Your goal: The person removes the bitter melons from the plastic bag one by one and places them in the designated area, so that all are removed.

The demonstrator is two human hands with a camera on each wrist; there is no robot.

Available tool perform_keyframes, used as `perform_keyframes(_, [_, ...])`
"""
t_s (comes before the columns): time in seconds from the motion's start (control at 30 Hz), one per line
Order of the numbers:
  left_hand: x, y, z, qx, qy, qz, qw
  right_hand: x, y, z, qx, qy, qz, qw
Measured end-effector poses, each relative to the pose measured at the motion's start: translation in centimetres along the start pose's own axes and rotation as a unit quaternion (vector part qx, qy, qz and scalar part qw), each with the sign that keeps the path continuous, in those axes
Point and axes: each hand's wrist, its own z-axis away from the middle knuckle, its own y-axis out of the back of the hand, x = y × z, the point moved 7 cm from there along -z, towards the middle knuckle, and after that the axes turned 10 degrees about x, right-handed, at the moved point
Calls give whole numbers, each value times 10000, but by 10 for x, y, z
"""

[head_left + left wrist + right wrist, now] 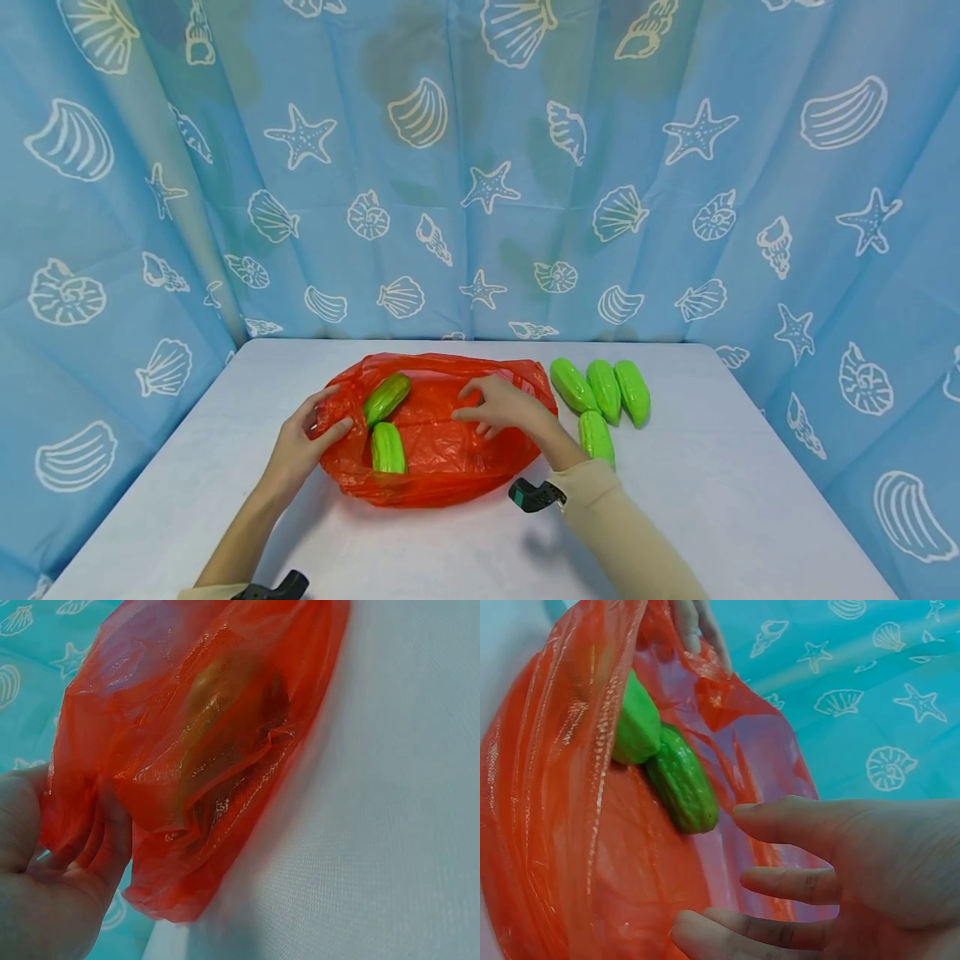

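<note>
A red plastic bag (442, 492) lies on its side, its mouth spread wide. My left hand (303, 446) grips the bag's left edge, thumb on the near side and fingers behind the film. Inside, at the left, are two short, plump, glossy green cucumbers: a darker cucumber (682, 780) and a brighter cucumber (387, 448), their ends close together. Through the film, the left wrist view shows a dim cucumber shape (225, 712). Over the bag's right part hovers my right hand (506, 408), fingers spread and loosely bent, holding nothing.
Right of the bag, several bright green cucumbers (603, 390) lie on the white table (720, 500), one (597, 437) of them nearer to me beside my right forearm. A blue shell-patterned curtain (465, 167) hangs behind the table's back edge and along its sides.
</note>
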Motion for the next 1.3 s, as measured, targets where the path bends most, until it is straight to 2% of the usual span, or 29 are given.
perform_keyframes(0.3, [0,-1,0,1,-14,-29,10000,-9,-18,-5,-368,-169,-27,9992])
perform_keyframes(0.77, [0,-3,1,-27,27,23,10000,-34,-47,-9,-1014,-256,-452,9935])
perform_keyframes(1.3, [1,-1,0,57,-10,-191,9998,-46,-67,-20,-1293,-587,-452,9888])
